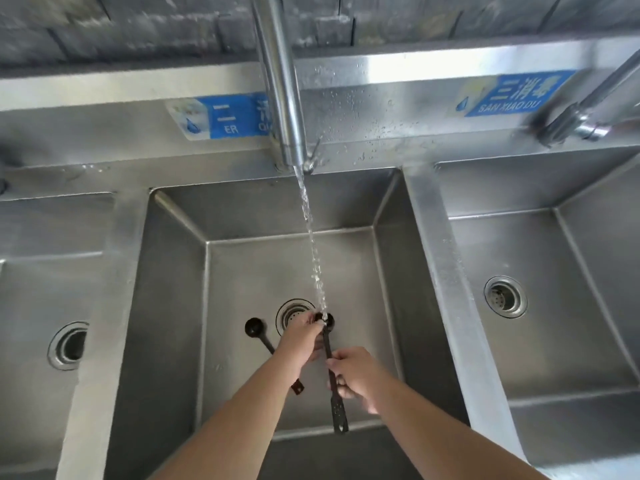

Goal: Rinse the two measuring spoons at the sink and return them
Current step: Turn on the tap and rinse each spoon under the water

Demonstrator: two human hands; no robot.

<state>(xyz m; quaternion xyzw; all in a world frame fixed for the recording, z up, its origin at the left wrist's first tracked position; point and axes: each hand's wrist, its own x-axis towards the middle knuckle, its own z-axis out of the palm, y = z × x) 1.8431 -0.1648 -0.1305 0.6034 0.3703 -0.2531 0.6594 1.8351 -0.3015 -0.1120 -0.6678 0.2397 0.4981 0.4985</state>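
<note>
Two black long-handled measuring spoons are in the middle steel sink basin (242,271). My right hand (353,377) grips the handle of one spoon (337,410), whose bowl sits under the water stream (313,251) from the faucet (284,98). My left hand (301,337) has its fingertips on that spoon's bowl. The second spoon (255,328) lies on the basin floor left of the drain (292,315), its handle partly hidden under my left forearm.
Steel basins flank the middle one, left (34,289) and right (554,306), each with a drain. A second tap (581,112) stands at the upper right. Blue labels are stuck on the backsplash.
</note>
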